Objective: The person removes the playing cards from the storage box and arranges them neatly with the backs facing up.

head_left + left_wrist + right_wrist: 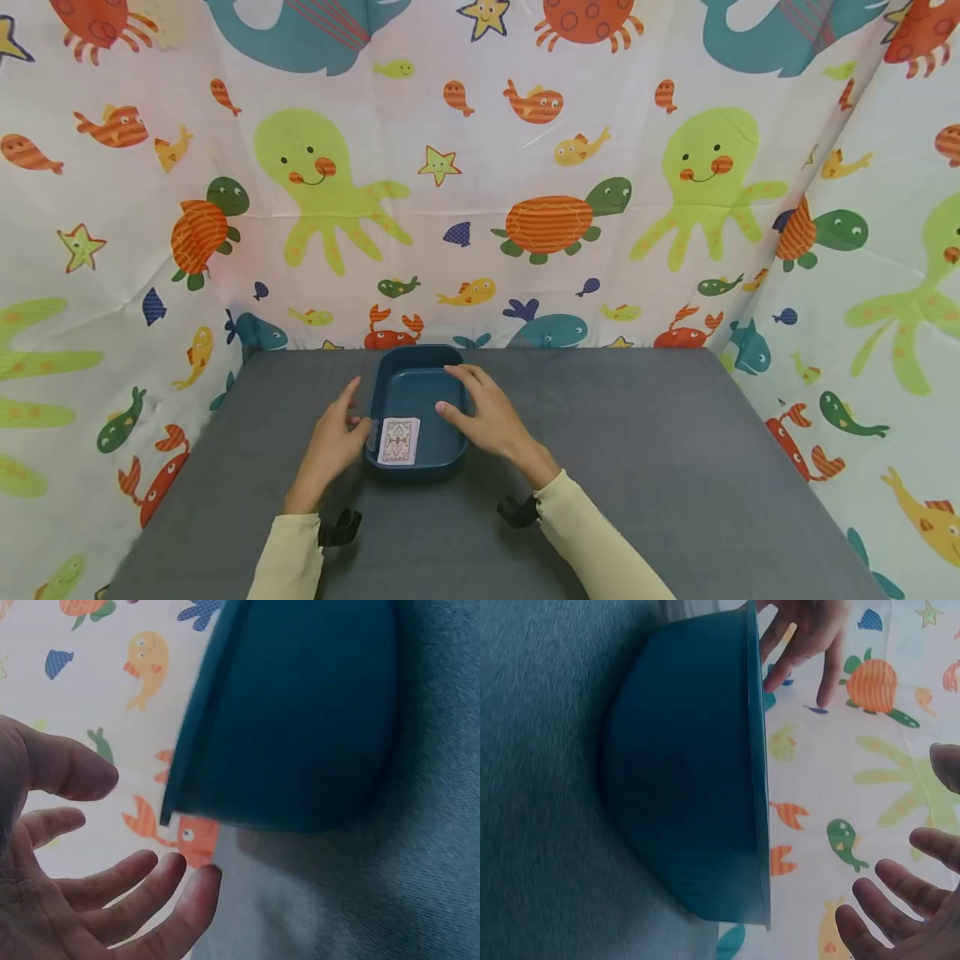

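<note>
A dark blue plastic basin (427, 392) stands on the grey table, its inside facing up in the head view. In its near left corner lies a deck of cards (398, 441), the patterned back showing. My left hand (334, 442) hovers at the basin's left rim, thumb and fingers spread apart and holding nothing. Over the right rim is my right hand (491, 417), its fingers loosely extended, also holding nothing. The left wrist view shows the basin's outer wall (300, 712) beside spread fingers (199, 900). From the right wrist, the wall (686, 765) shows side-on.
Grey cloth (630, 467) covers the table on both sides of the basin. A white curtain (465, 292) printed with sea animals rises behind the table's far edge and along both sides. Black straps with camera mounts (341, 528) sit at the wrists.
</note>
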Motion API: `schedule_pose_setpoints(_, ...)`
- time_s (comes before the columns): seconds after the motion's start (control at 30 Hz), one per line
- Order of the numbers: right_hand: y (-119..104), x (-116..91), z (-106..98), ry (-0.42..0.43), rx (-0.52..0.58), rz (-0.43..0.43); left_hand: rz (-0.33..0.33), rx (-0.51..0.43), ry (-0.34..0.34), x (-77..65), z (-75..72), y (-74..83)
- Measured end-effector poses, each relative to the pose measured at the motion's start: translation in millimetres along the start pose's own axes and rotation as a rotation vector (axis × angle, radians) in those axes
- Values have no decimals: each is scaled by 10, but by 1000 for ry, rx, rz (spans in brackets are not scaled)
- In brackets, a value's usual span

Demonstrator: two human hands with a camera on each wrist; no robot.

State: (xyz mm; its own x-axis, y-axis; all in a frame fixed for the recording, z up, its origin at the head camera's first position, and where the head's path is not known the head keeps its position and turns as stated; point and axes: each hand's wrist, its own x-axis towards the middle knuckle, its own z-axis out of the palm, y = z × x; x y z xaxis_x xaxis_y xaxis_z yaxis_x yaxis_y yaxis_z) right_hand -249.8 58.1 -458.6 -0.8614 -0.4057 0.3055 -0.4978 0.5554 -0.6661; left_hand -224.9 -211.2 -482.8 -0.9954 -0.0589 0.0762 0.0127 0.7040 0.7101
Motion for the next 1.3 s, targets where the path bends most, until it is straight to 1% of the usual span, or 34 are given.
schedule_pose_setpoints(0.23,-53,31,114,-6,46,1,-95,-224,-44,4,48,-109)
schedule_pose_setpoints(0.4,-79,64,211,-1,121,7,-128,-314,-77,11,96,-201)
schedule_pose_setpoints(0.5,-95,97,275,-4,179,19,-145,-377,-103,26,120,-248)
schedule_pose_setpoints(0.57,-108,125,317,-4,197,32,-148,-413,-113,37,125,-263)
schedule_pose_setpoints(0.73,-150,190,419,0,208,58,-151,-477,-131,48,120,-289)
schedule_pose_setpoints(0.93,-193,257,528,-34,193,94,-201,-584,-129,67,123,-322)
schedule_pose_setpoints(1.1,-196,350,615,-58,146,134,-230,-592,-125,95,136,-345)
schedule_pose_setpoints(1.3,-164,452,716,-63,131,234,-245,-611,-150,104,131,-393)
